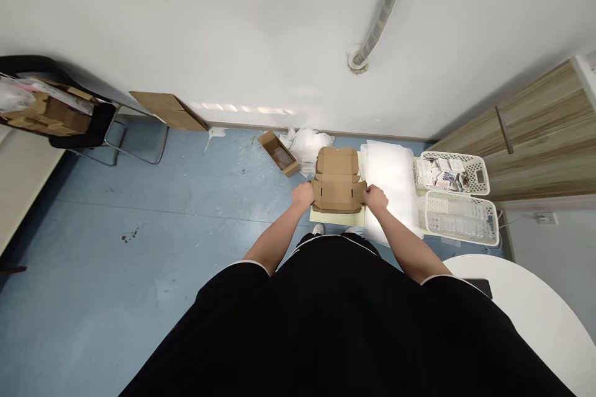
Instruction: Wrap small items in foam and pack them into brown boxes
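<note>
One corrugated carton [338, 180], unfolded, light and stiff but yielding at its creases, best taken by its side flaps, lying on a pale yellow sheet [328, 217] between left grip [303, 195] and right grip [375, 197], each clenched on a flap's outer edge.

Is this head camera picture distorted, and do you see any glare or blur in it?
Head view: wide-angle distortion enlarges the person's black-clothed torso at the bottom edge; light glares in a streak low on the white wall; the cardboard box looks fairly sharp, without clear motion blur.
</note>
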Motion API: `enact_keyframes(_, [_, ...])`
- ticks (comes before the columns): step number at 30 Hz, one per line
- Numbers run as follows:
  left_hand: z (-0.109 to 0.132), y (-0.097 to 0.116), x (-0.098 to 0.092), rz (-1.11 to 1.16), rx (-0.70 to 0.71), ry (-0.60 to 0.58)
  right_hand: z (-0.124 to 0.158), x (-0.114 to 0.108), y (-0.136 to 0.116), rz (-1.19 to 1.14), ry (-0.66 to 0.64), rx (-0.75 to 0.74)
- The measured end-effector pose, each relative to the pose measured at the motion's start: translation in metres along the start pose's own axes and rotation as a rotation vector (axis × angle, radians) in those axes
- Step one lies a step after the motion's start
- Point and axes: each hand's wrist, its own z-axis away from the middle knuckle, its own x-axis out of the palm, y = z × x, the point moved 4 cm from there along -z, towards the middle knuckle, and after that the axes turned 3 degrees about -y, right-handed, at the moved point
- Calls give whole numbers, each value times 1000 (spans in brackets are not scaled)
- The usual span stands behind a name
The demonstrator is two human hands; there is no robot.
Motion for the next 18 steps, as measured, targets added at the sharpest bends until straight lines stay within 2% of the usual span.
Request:
enact_keyframes(3, [7,4,-11,-28,20,29,3,-5,1,-90,-11,-9])
enact_keyframes(8, [20,7,-28,-31,52,135,15,-17,4,-280,150,-63])
enact_keyframes(12, [25,5,-32,-53,66,112,24,-19,5,-364,188,-49])
enact_keyframes(18, [24,3,-43,-41,124,138,37,-27,0,-433,308,-74])
